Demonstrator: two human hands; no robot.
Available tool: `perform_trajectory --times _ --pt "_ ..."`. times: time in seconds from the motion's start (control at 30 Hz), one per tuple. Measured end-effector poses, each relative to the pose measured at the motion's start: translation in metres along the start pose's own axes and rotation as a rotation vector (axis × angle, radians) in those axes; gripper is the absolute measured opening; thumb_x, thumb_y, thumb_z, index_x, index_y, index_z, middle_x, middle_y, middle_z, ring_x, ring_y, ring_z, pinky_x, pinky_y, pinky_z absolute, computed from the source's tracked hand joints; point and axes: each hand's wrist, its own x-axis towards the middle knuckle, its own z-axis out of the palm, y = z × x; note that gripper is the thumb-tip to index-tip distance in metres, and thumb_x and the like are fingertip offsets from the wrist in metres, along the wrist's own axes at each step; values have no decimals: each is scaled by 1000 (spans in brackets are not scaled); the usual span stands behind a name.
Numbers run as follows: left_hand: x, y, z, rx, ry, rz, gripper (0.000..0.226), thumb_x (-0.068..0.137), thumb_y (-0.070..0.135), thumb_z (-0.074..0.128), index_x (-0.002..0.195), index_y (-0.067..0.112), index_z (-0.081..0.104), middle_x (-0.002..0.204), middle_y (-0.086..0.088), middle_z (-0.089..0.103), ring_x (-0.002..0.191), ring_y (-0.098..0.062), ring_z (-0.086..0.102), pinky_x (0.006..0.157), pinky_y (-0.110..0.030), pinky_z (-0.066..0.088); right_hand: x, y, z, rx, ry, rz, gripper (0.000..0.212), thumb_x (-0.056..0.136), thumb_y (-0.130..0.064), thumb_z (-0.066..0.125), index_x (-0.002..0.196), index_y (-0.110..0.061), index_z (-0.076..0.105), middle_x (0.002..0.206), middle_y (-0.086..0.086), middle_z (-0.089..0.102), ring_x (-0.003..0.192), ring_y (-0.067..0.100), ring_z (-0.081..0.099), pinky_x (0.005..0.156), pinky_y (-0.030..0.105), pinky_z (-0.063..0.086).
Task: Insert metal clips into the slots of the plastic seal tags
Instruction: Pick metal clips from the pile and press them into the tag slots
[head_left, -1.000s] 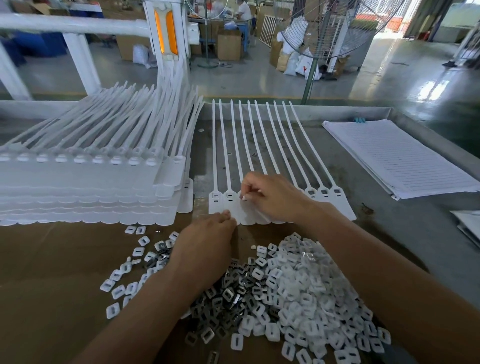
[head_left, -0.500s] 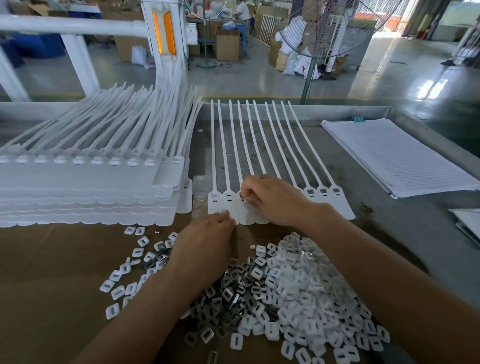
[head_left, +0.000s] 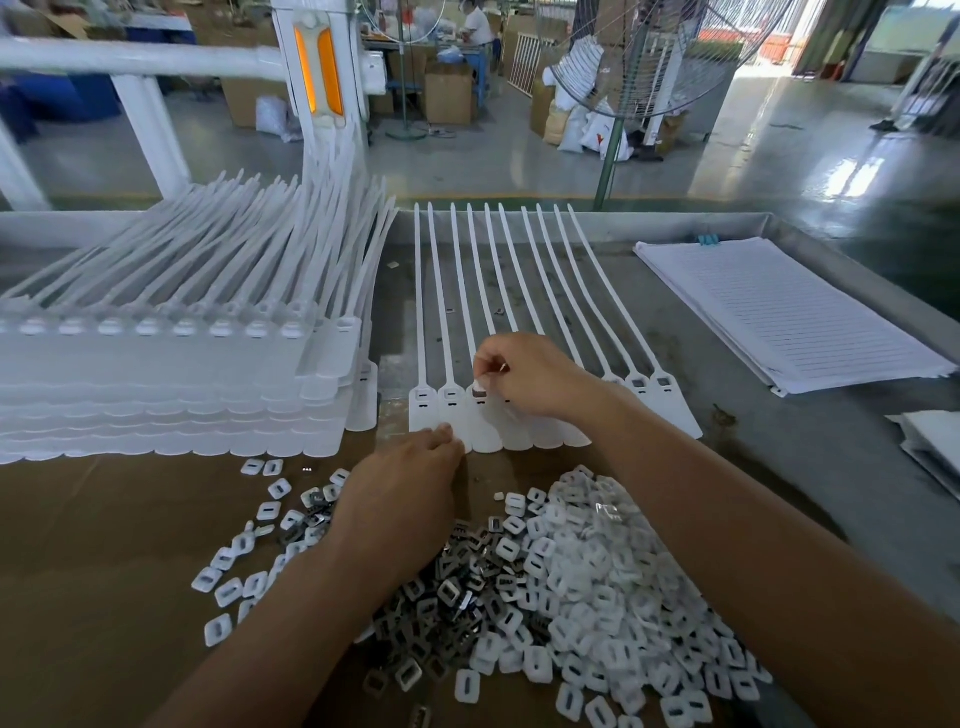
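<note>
A joined row of white plastic seal tags (head_left: 519, 312) lies on the table with its long tails pointing away from me. My right hand (head_left: 535, 379) hovers over the third tag head from the left (head_left: 480, 410) and pinches a small piece at its slot; a bit of metal shows between the fingers. My left hand (head_left: 400, 499) rests palm down, its fingertips touching the near edge of the tag row. Below my hands lies a heap of white plastic caps (head_left: 597, 582) mixed with dark metal clips (head_left: 457, 592).
A tall stack of tag sheets (head_left: 166, 374) fills the left side. A pile of lined paper (head_left: 779, 317) lies at the right. Brown cardboard (head_left: 104, 571) covers the near table. A raised metal rim (head_left: 675, 228) runs along the far edge.
My right hand has lifted slightly off the tag heads and now pinches a small piece above the third tag. The left hand stays put.
</note>
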Motion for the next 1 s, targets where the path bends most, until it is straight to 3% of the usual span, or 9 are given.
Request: perform_trajectory --times 0.13,0.27,0.43,0.57,0.67,0.73,0.8,0.9,1.0 --pt "0 0 0 0 1 5 44 87 10 40 129 23 48 141 8 40 122 -13 44 93 -25 40 3 -1 -1 -55 -53 18 11 90 -7 54 93 -5 65 91 1 60 80 9 49 67 19 36" --pt "-1 -1 1 -2 3 6 45 87 10 41 130 23 47 143 8 38 125 -13 42 96 -26 38 4 -4 -2 -88 -73 23 14 91 -7 52 93 -3 65 89 0 58 71 5 46 57 12 34" --pt "1 0 1 -5 2 -8 45 86 9 39 128 23 48 141 7 41 124 -14 42 96 -26 38 7 -12 -5 -273 -126 -21 15 91 -4 44 94 -6 58 99 7 60 84 14 49 71 23 36" --pt "0 0 1 -18 10 -5 48 86 7 38 130 22 47 141 8 41 124 -13 42 97 -25 37 11 -18 -7 -420 -203 -55 14 90 -1 42 89 -14 48 94 2 51 85 16 46 73 26 35" --pt "0 0 1 -18 6 -1 52 86 7 37 135 23 42 144 9 36 128 -12 38 100 -24 34 14 -21 -3 -499 -197 -65 14 89 -2 43 95 -10 53 93 4 54 84 18 50 71 27 37" --pt "-1 0 0 -17 2 -4 52 85 7 38 135 23 42 144 9 37 128 -12 38 100 -24 34 14 -20 -3 -457 -178 -36 8 88 -3 47 86 -9 51 86 3 53 78 17 51 69 30 39" --pt "-1 1 0 -16 -1 -12 50 86 7 38 133 23 45 142 9 40 126 -12 40 98 -25 36 14 -18 -3 -352 -134 33 3 88 -7 53 90 -6 54 90 7 56 81 18 53 73 34 45" --pt "0 1 -1 -13 -3 -13 46 86 7 39 129 22 48 139 9 43 123 -13 42 95 -25 38 15 -15 -3 -236 -89 143 15 85 -10 60 97 0 57 109 17 60 84 18 54 85 38 49" --pt "0 1 -1 -8 -10 -9 46 86 8 39 129 22 48 140 8 42 123 -13 43 95 -25 39 22 -16 -3 -270 -120 173 25 85 -13 61 106 0 61 111 13 61 97 24 60 82 34 50"
